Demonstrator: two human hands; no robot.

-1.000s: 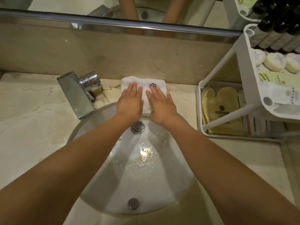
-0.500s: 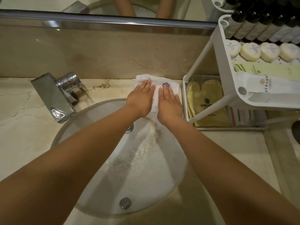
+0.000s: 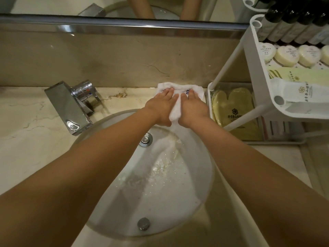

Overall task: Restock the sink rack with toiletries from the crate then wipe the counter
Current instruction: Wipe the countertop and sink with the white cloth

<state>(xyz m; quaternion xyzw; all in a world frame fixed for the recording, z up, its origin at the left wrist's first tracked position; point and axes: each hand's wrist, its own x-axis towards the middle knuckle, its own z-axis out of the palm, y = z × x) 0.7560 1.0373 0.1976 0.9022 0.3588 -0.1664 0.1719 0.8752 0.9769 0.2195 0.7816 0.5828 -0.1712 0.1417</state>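
A white cloth [image 3: 175, 107] with a small blue emblem lies on the marble counter [image 3: 35, 122] behind the basin, close to the rack's left side. My left hand [image 3: 160, 106] and my right hand [image 3: 193, 107] both press flat on it, side by side, fingers pointing at the wall. The white two-tier rack [image 3: 256, 65] stands at the right. Its upper tray holds dark-capped bottles [image 3: 292, 27], round wrapped soaps [image 3: 286, 56] and flat sachets [image 3: 302, 86]. Its lower tier holds a yellow mitt-shaped pack [image 3: 233, 107].
The round white basin [image 3: 151, 184] lies under my forearms, wet, with a drain [image 3: 143, 223] near me. A chrome tap [image 3: 71, 106] stands on the counter to the left. A mirror with a metal rail [image 3: 124, 25] runs along the back wall.
Both hands have slid the cloth to the right along the counter's back edge, from just right of the tap to beside the rack. The cloth now looks more bunched.
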